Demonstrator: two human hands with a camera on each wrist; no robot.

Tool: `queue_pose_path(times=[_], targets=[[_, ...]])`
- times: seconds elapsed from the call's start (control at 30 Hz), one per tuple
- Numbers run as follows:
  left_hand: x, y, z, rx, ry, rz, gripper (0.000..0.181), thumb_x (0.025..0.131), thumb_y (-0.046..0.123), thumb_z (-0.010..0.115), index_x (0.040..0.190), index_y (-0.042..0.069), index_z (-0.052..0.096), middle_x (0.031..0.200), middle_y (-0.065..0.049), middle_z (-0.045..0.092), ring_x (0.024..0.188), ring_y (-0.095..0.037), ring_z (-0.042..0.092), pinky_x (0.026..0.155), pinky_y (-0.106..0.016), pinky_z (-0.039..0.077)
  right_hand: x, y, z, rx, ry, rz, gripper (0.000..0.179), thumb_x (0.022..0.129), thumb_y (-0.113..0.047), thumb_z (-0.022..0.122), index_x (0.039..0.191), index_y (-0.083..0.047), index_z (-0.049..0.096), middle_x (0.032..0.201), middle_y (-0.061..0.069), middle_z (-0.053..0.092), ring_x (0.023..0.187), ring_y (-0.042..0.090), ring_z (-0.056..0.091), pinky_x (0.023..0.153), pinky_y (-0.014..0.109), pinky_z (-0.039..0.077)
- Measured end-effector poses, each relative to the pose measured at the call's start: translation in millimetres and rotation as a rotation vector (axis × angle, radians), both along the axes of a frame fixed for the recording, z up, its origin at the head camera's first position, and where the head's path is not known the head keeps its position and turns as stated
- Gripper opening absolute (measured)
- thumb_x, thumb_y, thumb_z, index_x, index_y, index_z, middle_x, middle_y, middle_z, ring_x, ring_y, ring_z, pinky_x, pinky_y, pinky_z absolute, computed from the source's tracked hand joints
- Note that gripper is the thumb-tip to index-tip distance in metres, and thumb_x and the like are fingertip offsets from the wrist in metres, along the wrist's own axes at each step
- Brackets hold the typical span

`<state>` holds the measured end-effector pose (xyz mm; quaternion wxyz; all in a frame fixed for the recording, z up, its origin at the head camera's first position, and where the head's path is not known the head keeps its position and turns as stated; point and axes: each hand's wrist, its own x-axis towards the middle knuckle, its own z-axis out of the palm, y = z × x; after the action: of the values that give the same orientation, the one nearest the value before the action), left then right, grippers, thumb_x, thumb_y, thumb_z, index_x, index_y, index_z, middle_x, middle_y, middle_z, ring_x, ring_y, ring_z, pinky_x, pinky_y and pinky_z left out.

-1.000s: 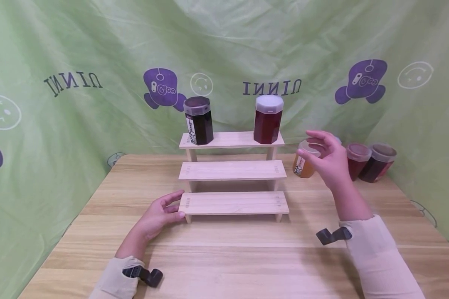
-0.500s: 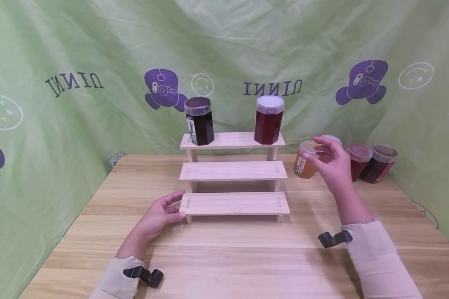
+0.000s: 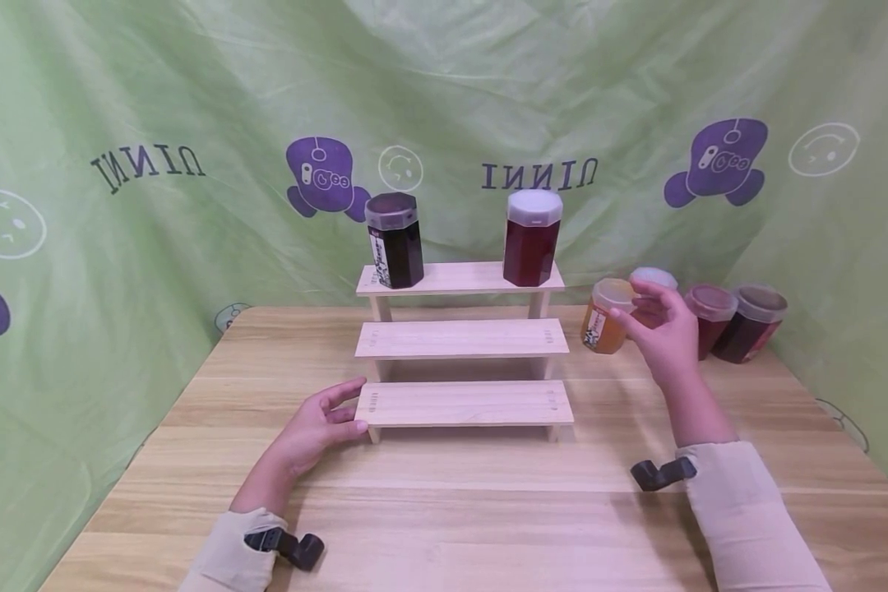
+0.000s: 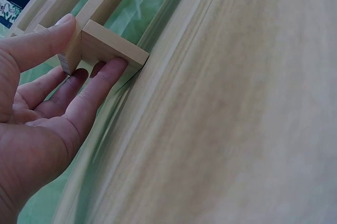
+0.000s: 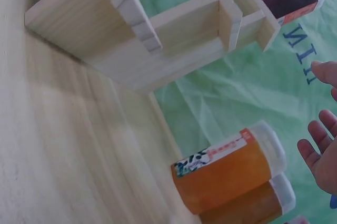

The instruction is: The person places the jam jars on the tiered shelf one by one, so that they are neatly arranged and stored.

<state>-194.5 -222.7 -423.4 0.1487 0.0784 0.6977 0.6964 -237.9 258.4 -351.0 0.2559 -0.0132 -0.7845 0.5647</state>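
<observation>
My left hand (image 3: 312,432) grips the left end of the lowest step of a three-tier wooden display stand (image 3: 462,403). In the left wrist view, the thumb presses one side of the board (image 4: 71,58) and a finger touches the support below. My right hand (image 3: 666,337), fingers bent loosely and apart, hovers by an orange jar (image 3: 601,327) with a clear lid and holds nothing. It partly hides a second amber jar with a whitish lid (image 3: 653,277). Both jars stand upright on the table; the right wrist view shows the orange jar's label (image 5: 210,155).
On the top step stand a dark jar (image 3: 405,256) at left and a red jar with a white lid (image 3: 530,253) at right. A red jar (image 3: 706,333) and a dark jar (image 3: 743,333) stand right of my right hand. Green cloth (image 3: 229,214) hangs behind the table.
My right hand has moved right and slightly down, uncovering more of the orange jar and the whitish lid behind. My left hand and the stand have stayed put.
</observation>
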Motion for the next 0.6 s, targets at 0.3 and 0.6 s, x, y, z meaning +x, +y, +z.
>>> queue_pose_path(times=[0.3, 0.6], targets=[[-0.7, 0.1, -0.9, 0.013, -0.002, -0.007, 0.08, 0.081, -0.008, 0.071, 0.149, -0.003, 0.03, 0.152, -0.025, 0.03, 0.112, -0.027, 0.06, 0.089, -0.035, 0.056, -4.5, 5, -11.1, -0.018, -0.052, -0.043, 0.059, 0.086, -0.021, 0.076, 0.138, -0.009, 0.053, 0.131, 0.016, 0.056, 0.114, 0.025, 0.055, 0.09, 0.017, 0.051], [-1.0, -0.7, -2.2, 0.029, 0.014, -0.023, 0.081, 0.081, -0.008, 0.071, 0.149, -0.005, 0.028, 0.152, -0.026, 0.028, 0.112, -0.025, 0.06, 0.088, -0.035, 0.056, -13.1, 13, -23.8, -0.008, -0.099, -0.087, 0.057, 0.086, -0.022, 0.076, 0.138, -0.008, 0.054, 0.131, 0.015, 0.055, 0.118, 0.029, 0.054, 0.095, 0.024, 0.051]])
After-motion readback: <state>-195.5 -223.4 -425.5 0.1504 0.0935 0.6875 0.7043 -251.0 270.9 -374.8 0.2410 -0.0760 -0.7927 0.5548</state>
